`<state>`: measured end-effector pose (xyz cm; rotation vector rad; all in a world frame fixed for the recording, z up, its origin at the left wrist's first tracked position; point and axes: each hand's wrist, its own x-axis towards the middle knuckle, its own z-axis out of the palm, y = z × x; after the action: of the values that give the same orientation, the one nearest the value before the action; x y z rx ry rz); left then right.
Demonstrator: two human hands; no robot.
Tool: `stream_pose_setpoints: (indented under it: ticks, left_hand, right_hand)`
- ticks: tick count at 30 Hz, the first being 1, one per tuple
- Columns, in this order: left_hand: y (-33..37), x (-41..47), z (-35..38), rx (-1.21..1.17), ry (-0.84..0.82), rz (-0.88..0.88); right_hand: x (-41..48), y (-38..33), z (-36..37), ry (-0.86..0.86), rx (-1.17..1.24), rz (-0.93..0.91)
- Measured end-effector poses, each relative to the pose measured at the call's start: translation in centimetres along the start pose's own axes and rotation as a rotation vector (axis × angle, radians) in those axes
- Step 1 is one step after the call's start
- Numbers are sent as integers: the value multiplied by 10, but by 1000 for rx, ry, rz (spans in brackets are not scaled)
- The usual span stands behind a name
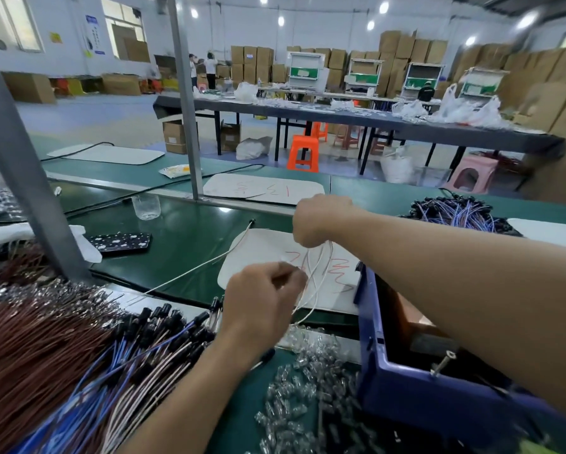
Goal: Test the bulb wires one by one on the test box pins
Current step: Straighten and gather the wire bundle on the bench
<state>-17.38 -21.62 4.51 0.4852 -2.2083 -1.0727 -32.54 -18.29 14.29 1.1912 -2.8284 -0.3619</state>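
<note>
My left hand [262, 299] is curled over the near bench and pinches the lower ends of thin white bulb wires [314, 276]. My right hand [321, 221], raised farther out, grips the upper ends of the same looping wires above a white card [255, 253] marked in red. One white wire with a black socket [250, 221] trails left across the green mat. A blue bin [406, 381] at the right holds a brown box with a metal pin [440, 363]. Clear small bulbs [294, 388] lie heaped near the bottom centre.
Brown, blue and pink wires with black sockets [94, 355] are piled at the left. Another blue-wire pile [458, 208] sits far right. A grey post [29, 178], a clear cup [146, 206] and a black phone [121, 242] stand on the green mat.
</note>
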Motion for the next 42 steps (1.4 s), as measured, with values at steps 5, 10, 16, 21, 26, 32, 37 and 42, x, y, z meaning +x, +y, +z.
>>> stream_pose_setpoints:
  ticks: [5,10,16,21,26,32,37,42]
  left_hand:
    - [3,-12,-31,-427,102,-266]
    - [-3,-36,-54,-239,57,-440]
    - [-17,-88,-68,334,-3,-300]
    - [-41,-130,-76,368,101,-275]
    - [-50,-150,-66,499,32,-222]
    - [-60,-153,-62,508,69,-154]
    - [-65,-156,-64,371,145,-170]
    - [-70,-161,-68,321,341,-167]
  right_hand:
    - [-72,-35,-24,-5,-33,-263]
    - [-134,-75,15,78,115,-305]
    - [-157,-107,80,-64,323,-310]
    - [-168,-114,106,39,566,-331]
    - [-170,-128,120,180,494,-260]
    - [-168,-128,120,224,471,-320]
    - [-164,-124,121,130,659,-207]
    - [-159,-133,122,112,732,-157]
